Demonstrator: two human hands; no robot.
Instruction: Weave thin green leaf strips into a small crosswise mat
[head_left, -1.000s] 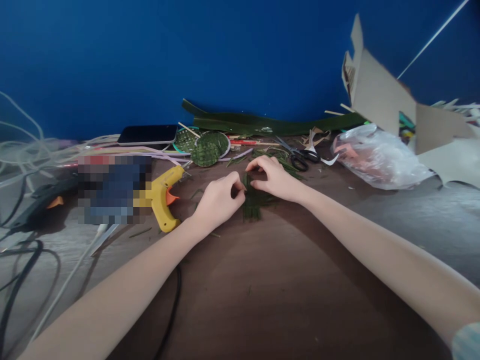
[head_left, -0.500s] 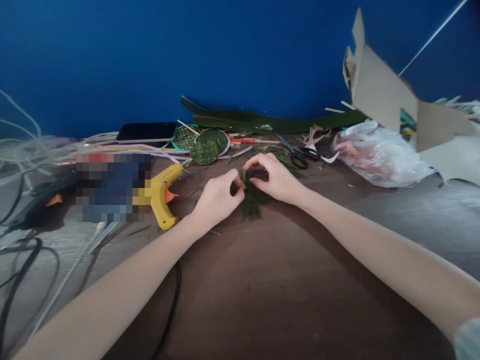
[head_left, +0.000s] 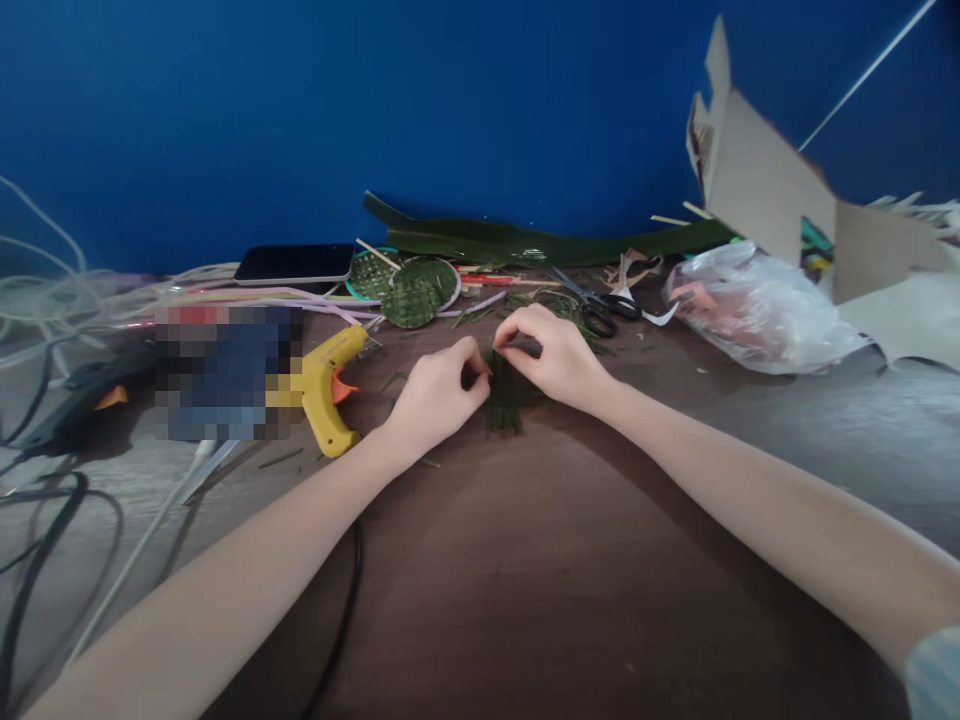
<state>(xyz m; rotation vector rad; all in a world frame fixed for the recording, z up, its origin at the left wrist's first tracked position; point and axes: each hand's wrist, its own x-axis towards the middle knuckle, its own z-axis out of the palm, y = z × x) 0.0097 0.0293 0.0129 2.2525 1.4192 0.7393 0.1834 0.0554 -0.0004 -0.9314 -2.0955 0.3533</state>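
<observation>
By the left hand (head_left: 439,392), fingertips together, the left edge of a dark-green bundle of narrow leaf strips (head_left: 504,413) was pinched. On the brown wooden desk (head_left: 540,560) between both hands, it was laid lengthwise toward the wearer, its far end apparently pinched by the right hand (head_left: 553,358).

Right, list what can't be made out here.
All in the head view:
Strips: partly hidden by the left hand and right hand; any grip is too small to tell.
Glue gun: left end lost under pixelation.
Bag: contents blurred by crumpled plastic.
Cable: cut off by the bottom edge.
</observation>
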